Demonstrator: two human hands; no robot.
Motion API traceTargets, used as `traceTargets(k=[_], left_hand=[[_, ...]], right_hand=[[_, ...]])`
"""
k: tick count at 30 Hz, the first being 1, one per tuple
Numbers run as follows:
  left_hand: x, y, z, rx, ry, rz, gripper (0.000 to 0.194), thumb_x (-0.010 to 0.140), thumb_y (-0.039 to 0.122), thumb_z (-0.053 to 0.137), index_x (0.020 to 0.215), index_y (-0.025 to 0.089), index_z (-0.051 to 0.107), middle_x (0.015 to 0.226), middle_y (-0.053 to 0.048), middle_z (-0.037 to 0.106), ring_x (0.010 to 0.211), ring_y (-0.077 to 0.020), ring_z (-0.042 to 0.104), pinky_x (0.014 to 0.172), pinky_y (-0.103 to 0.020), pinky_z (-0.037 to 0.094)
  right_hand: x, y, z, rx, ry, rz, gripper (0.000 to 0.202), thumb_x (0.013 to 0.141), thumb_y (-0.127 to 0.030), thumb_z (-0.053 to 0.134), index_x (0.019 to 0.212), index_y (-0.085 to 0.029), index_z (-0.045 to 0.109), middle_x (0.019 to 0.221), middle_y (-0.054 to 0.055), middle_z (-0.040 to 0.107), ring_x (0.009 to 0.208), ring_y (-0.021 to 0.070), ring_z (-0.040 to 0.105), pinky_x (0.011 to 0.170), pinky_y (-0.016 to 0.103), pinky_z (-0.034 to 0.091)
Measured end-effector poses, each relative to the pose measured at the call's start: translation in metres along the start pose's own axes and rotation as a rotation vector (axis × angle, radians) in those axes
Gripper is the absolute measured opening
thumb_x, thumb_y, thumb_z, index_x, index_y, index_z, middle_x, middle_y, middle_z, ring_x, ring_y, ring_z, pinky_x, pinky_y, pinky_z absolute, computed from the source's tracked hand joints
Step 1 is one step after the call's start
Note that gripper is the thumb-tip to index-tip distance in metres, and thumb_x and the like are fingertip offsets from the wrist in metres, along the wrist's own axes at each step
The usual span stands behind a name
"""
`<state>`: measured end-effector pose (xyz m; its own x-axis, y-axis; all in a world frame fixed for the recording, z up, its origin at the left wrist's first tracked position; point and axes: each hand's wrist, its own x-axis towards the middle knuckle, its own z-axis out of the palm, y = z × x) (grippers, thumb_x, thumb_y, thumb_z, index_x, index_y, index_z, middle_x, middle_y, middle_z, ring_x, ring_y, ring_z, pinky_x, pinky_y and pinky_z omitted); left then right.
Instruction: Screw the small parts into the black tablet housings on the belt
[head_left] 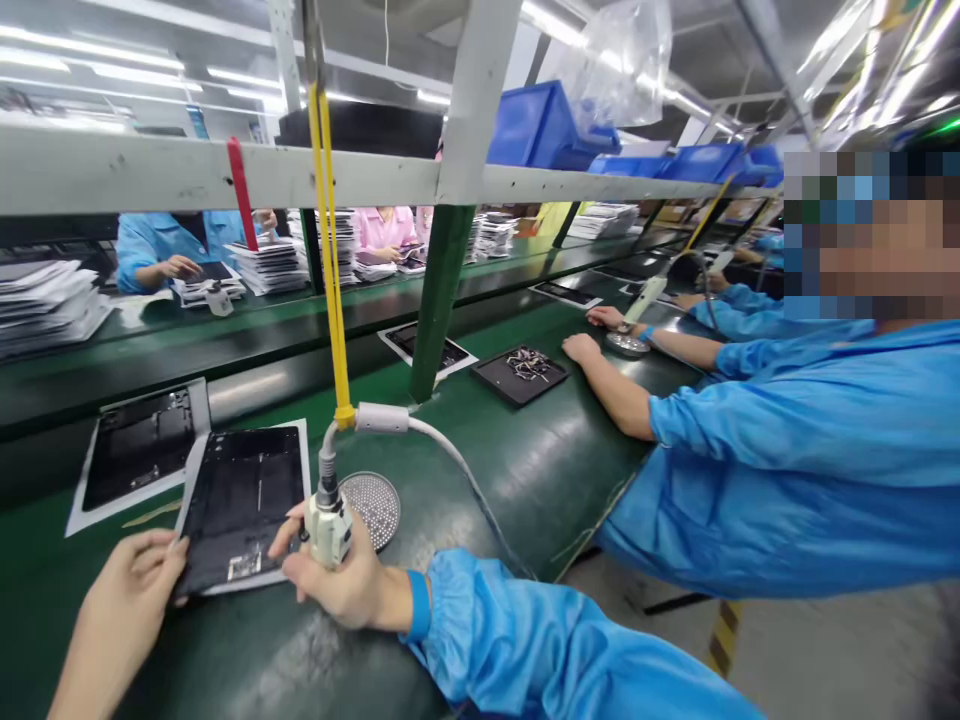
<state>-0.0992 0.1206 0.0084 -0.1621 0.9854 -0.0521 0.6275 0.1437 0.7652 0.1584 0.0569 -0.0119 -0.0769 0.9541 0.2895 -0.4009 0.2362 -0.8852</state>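
My right hand (356,585) is wrapped round a white electric screwdriver (328,532), with some of its fingers stretched toward the panel. The screwdriver hangs upright from a yellow elastic band (334,290); my hand hides its lower tip. A black tablet panel (236,490) with small metal parts lies on a white sheet before me. Thumb and fingers of my left hand (131,590) pinch its lower left edge. Just right of the screwdriver is a round perforated screw plate (371,508), partly behind my right hand. A second black panel (139,445) lies at the left.
A green post (442,300) rises from the green bench (480,470). Beyond it are a black tray (517,380) of small parts and another panel (427,350). A co-worker in blue (787,450) works close by on the right. The screwdriver's cable (472,480) loops across the bench.
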Motion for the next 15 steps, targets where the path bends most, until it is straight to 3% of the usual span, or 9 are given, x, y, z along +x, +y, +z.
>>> traceTargets(k=[3, 6, 10, 13, 15], left_hand=[[0.040, 0.052, 0.009, -0.152, -0.003, -0.022, 0.031, 0.089, 0.046, 0.070, 0.109, 0.024, 0.060, 0.078, 0.006, 0.077, 0.072, -0.0240, 0.077, 0.074, -0.033, 0.065], [0.091, 0.077, 0.030, -0.166, 0.066, -0.007, 0.032, 0.099, 0.039, 0.062, 0.123, 0.018, 0.058, 0.097, -0.003, 0.080, 0.077, -0.0214, 0.079, 0.078, -0.030, 0.064], [0.147, 0.084, 0.050, -0.041, 0.093, 0.009, 0.036, 0.101, 0.039, 0.059, 0.124, 0.011, 0.063, 0.101, -0.014, 0.080, 0.089, -0.0286, 0.081, 0.080, -0.033, 0.061], [0.161, 0.080, 0.052, 0.117, 0.107, 0.043, 0.034, 0.095, 0.040, 0.063, 0.112, 0.010, 0.069, 0.096, -0.020, 0.079, 0.111, -0.0413, 0.079, 0.091, -0.042, 0.060], [0.161, 0.075, 0.047, 0.213, 0.105, 0.091, 0.037, 0.094, 0.042, 0.062, 0.112, 0.011, 0.071, 0.106, -0.024, 0.080, 0.122, -0.0475, 0.075, 0.099, -0.049, 0.058]], right_hand=[[0.003, -0.001, 0.000, 0.010, 0.009, 0.000, 0.055, 0.087, -0.050, 0.087, 0.122, -0.023, 0.054, 0.103, 0.002, 0.077, 0.050, 0.0042, 0.056, 0.047, 0.019, 0.049], [0.008, 0.000, -0.001, 0.008, 0.023, -0.004, 0.055, 0.088, -0.054, 0.086, 0.121, -0.023, 0.054, 0.103, 0.002, 0.076, 0.050, 0.0040, 0.055, 0.046, 0.018, 0.048], [0.014, 0.001, -0.001, 0.000, 0.033, -0.020, 0.059, 0.084, -0.050, 0.092, 0.121, -0.023, 0.055, 0.099, 0.002, 0.075, 0.049, 0.0041, 0.054, 0.045, 0.017, 0.046], [0.017, -0.001, -0.001, -0.001, 0.029, -0.026, 0.062, 0.080, -0.048, 0.096, 0.119, -0.023, 0.056, 0.093, 0.000, 0.074, 0.048, 0.0042, 0.053, 0.044, 0.017, 0.044], [0.018, -0.002, -0.001, 0.000, 0.029, -0.019, 0.063, 0.079, -0.048, 0.098, 0.120, -0.022, 0.057, 0.092, 0.001, 0.074, 0.047, 0.0043, 0.053, 0.043, 0.016, 0.044]])
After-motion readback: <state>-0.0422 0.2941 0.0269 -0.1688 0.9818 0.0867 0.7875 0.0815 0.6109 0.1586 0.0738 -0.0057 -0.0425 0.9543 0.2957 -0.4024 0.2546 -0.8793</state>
